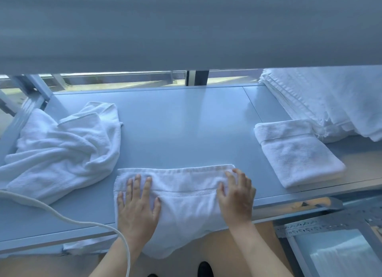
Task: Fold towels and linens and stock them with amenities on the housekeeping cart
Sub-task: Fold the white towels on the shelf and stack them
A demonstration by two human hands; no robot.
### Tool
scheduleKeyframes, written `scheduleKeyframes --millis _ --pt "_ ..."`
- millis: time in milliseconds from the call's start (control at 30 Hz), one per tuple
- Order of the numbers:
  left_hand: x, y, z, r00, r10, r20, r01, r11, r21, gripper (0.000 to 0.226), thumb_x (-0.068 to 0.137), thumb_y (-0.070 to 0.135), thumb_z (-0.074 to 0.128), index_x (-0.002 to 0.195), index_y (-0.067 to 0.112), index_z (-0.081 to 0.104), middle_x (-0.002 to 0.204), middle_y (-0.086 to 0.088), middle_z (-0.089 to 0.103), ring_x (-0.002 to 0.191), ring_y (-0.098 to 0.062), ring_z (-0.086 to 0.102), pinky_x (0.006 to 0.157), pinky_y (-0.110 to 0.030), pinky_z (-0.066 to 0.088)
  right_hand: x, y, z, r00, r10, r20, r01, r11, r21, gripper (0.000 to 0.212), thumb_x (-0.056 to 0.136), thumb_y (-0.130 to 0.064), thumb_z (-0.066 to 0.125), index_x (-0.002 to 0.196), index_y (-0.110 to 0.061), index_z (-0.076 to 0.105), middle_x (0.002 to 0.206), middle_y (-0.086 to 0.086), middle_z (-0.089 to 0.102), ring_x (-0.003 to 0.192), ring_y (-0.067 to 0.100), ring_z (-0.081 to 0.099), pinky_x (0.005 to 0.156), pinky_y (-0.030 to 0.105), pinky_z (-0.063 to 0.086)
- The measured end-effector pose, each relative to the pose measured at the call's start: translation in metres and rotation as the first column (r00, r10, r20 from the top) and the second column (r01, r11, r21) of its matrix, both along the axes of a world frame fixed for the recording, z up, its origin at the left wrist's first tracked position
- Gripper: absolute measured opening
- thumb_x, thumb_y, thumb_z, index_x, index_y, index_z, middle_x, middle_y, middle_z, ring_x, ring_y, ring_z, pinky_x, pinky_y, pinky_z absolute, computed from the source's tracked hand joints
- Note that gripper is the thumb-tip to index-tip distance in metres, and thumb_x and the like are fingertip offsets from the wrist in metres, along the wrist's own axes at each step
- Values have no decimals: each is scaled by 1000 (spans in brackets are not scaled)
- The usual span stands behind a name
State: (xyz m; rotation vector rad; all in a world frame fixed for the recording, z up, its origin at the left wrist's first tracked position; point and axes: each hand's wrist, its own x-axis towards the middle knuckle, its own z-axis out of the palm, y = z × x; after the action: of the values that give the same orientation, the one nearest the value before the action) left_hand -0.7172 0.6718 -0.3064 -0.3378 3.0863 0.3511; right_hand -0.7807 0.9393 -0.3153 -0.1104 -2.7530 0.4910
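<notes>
On shelf (186,119): both hands (186,202) flat on towel (182,206).

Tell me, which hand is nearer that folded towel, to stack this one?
Probably the right hand: it presses the end of the towel facing the folded towel; the left hand lies farther away.

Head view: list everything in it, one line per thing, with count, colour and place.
shelf: one, grey, across the middle
towel being folded: one, white, front edge, overhanging
crumpled towels: heap, white, left
folded towel: one, white, right
stacked linens: one pile, white, far right
cable: one, white, lower left
shoes: two partly seen, black, bottom
left hand: flat on towel
right hand: flat on towel
</notes>
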Motion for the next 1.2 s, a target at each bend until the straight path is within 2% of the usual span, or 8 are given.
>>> scheduleKeyframes --millis 167,300,433,600,733,900,1067,1200 --pt "2 2 3 1000 4 3 -4 1000 -3 76 92 54 19 160 23 30 168 -9 23 156 -31 18 122 -55 19 -2 14 -6 987 110 -116 -118 991 -63 27 80 7 76 101 -9 76 110 9 66 93 33 59 79 45 56" --pt "2 4 4 1000 8 10 -8 1000 -17 76 92 53 20 159 21 33 167 -10 26 155 -31 21 121 -56 21 -5 0 -5 951 267 -156 -273 962 -18 41 61 27 67 85 -7 73 93 5 64 87 29 58 75 32 50" --pt "2 2 1 1000 4 -7 -4 1000 -10 75 92 53 25 158 20 38 165 -11 31 155 -31 24 121 -57 23 -1 -9 -4 955 276 -112 -285 956 -68 41 66 18 72 96 -10 74 104 3 64 90 27 61 77 33 53" --pt "0 2 0 1000 8 -28 -8 1000 -2 74 91 53 26 157 20 40 165 -11 32 154 -31 25 120 -58 24 -1 22 3 999 -33 -33 34 999 27 49 81 -28 77 127 -17 65 117 6 55 99 31 56 77 45 49" --pt "-1 -1 -1 1000 -10 -11 10 1000 -10 76 92 55 19 161 24 28 168 -8 24 157 -29 17 122 -56 19 5 28 3 996 88 -9 -88 995 -38 40 90 -10 72 130 -9 68 103 9 60 91 33 59 73 48 56" --pt "-4 6 -6 999 -41 6 41 999 -5 75 93 53 18 162 23 25 169 -8 20 157 -28 13 123 -56 18 -9 36 17 991 127 -35 -131 971 -200 35 85 13 65 115 -5 75 103 10 65 94 34 69 80 42 59" --pt "-25 36 -4 995 -84 47 85 996 -10 77 94 54 13 163 21 20 169 -12 17 157 -33 11 122 -57 16 -23 22 36 958 206 -200 -214 977 -19 35 73 19 62 96 -6 73 102 7 67 91 30 66 69 36 57" --pt "-30 45 -7 995 -88 43 88 996 8 76 94 54 19 163 21 22 168 -13 20 156 -33 14 122 -58 17 -7 -19 19 917 393 -65 -380 912 154 31 72 13 69 97 -5 73 108 12 68 100 35 65 79 39 58"
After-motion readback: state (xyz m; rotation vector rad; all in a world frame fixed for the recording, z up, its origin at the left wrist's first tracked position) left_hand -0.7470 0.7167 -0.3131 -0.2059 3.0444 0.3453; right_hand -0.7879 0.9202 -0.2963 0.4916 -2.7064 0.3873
